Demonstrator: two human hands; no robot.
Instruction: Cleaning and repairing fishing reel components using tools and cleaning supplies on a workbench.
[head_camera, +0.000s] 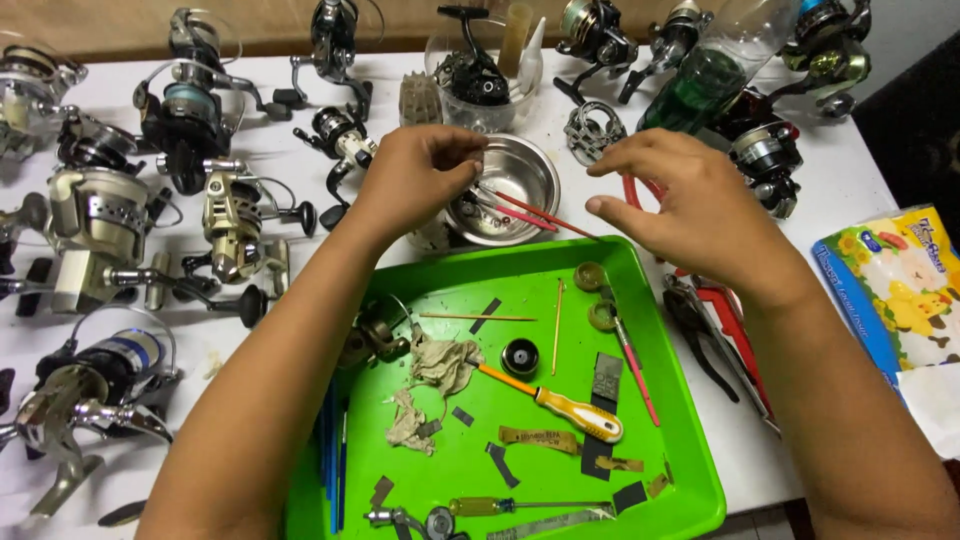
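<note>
Both hands over a steel bowl (520, 170), reels all around.
Left hand (415, 175) pinches a red-handled tool (530, 212); right hand (690, 205) loosely open, empty, above green tray (680, 440).

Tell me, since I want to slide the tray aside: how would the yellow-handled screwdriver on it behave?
The screwdriver looks stiff and light. Its rounded handle would probably roll on the smooth green tray if that tilts. The rags beside its tip might stop it.
</note>
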